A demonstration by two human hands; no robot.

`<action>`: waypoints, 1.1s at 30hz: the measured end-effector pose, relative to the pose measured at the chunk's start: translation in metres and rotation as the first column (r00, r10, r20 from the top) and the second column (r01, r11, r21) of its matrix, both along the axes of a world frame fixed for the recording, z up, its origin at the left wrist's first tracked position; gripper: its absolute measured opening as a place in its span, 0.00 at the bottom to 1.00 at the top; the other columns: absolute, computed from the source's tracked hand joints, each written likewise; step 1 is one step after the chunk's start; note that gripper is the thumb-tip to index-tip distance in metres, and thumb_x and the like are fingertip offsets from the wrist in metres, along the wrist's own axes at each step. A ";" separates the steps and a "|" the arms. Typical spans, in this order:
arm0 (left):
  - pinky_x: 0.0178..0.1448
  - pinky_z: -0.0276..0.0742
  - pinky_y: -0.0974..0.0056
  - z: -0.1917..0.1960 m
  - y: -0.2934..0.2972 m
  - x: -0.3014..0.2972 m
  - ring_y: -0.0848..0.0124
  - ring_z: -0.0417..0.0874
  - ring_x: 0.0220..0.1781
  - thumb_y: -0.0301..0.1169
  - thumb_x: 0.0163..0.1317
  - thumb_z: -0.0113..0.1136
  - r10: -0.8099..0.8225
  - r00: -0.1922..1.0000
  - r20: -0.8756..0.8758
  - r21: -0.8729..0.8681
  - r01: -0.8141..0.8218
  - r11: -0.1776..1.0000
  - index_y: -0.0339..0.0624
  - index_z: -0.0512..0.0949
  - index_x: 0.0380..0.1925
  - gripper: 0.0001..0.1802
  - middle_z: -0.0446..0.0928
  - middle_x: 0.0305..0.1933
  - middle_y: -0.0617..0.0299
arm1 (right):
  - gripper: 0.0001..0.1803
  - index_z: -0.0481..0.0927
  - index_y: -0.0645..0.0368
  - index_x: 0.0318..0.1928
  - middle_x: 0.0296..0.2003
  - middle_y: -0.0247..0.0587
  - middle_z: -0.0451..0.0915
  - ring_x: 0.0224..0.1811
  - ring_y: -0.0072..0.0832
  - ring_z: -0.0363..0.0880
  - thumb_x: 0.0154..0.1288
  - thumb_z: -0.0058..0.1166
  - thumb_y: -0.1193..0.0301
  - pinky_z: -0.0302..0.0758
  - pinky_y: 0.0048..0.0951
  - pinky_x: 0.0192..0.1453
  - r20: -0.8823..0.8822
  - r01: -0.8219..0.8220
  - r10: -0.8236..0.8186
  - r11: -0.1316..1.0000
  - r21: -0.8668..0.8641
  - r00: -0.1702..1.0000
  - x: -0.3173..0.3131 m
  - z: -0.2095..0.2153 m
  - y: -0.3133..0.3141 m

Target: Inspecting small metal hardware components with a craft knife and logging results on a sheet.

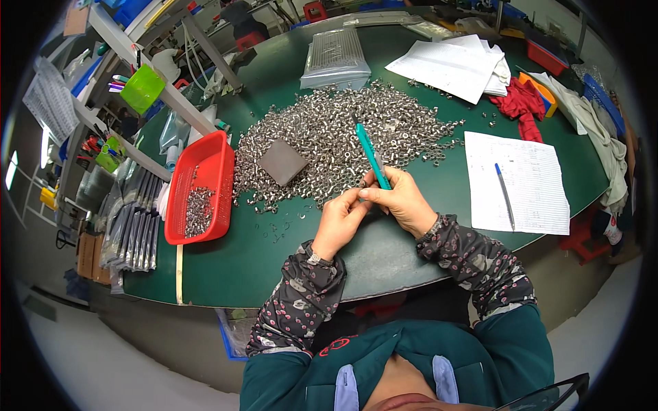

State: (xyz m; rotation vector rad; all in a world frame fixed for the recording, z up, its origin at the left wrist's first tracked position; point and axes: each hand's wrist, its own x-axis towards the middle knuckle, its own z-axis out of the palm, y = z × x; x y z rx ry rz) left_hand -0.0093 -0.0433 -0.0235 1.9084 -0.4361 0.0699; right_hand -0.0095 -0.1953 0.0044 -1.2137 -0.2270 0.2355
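Over the table's near side, my right hand (pixel 404 200) is closed round a slim teal pen-shaped tool (pixel 370 152), whose dark tip points up and away from me. Its exact kind does not show clearly. My left hand (pixel 338 220) meets the right one, thumb and forefinger pinched together at its fingertips. Whatever sits in that pinch is too small and covered to make out. Just beyond both hands spreads a large heap of small shiny metal rings (pixel 329 130). A grey-brown square block (pixel 283 163) lies tilted on the heap's left part.
A red plastic basket (pixel 223 198) with some small metal parts stands left. On the right lie a written sheet (pixel 483 185) and a blue pen (pixel 505 195). Farther back are a bagged stack (pixel 336 58), white papers (pixel 445 65) and a red cloth (pixel 522 103). Shelf posts rise at left.
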 end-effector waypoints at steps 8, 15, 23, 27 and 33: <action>0.23 0.63 0.70 -0.008 -0.001 0.002 0.80 0.66 0.18 0.28 0.54 0.54 -0.003 1.000 0.019 -0.004 0.003 1.000 0.37 0.73 0.29 0.06 0.69 0.15 0.65 | 0.11 0.71 0.63 0.35 0.27 0.31 0.73 0.28 0.15 0.71 0.51 0.58 0.75 0.68 0.15 0.30 -0.007 -0.005 0.005 0.999 0.034 1.000 -0.001 0.002 0.000; 0.24 0.65 0.71 -0.010 -0.001 0.001 0.81 0.68 0.20 0.28 0.54 0.53 -0.032 0.999 -0.027 -0.061 0.030 0.998 0.38 0.74 0.32 0.07 0.71 0.18 0.64 | 0.12 0.71 0.62 0.34 0.27 0.31 0.73 0.29 0.14 0.71 0.50 0.59 0.74 0.68 0.15 0.30 -0.003 0.012 -0.012 1.000 0.002 1.000 -0.001 0.001 0.000; 0.25 0.66 0.71 -0.005 -0.001 -0.001 0.81 0.68 0.20 0.27 0.53 0.53 -0.028 0.997 -0.068 -0.019 0.027 0.999 0.38 0.74 0.33 0.08 0.71 0.18 0.65 | 0.11 0.70 0.57 0.31 0.19 0.23 0.67 0.16 0.08 0.60 0.50 0.60 0.72 0.55 0.12 0.17 0.052 0.065 -0.064 0.998 -0.003 0.997 -0.001 -0.001 0.005; 0.27 0.67 0.71 -0.001 -0.001 -0.003 0.81 0.70 0.22 0.28 0.54 0.54 -0.024 0.996 -0.085 -0.001 0.024 1.000 0.38 0.74 0.33 0.07 0.72 0.19 0.65 | 0.11 0.69 0.57 0.30 0.19 0.23 0.67 0.17 0.09 0.61 0.50 0.60 0.72 0.56 0.12 0.17 0.051 0.078 -0.077 0.997 -0.010 0.996 -0.001 -0.001 0.005; 0.36 0.72 0.71 0.003 -0.004 -0.006 0.80 0.76 0.32 0.28 0.57 0.53 -0.086 0.992 -0.091 -0.096 0.077 0.992 0.38 0.75 0.37 0.09 0.78 0.30 0.61 | 0.11 0.69 0.57 0.30 0.19 0.24 0.67 0.17 0.09 0.61 0.50 0.60 0.72 0.56 0.12 0.17 0.052 0.078 -0.077 0.997 -0.018 0.996 -0.001 -0.003 0.005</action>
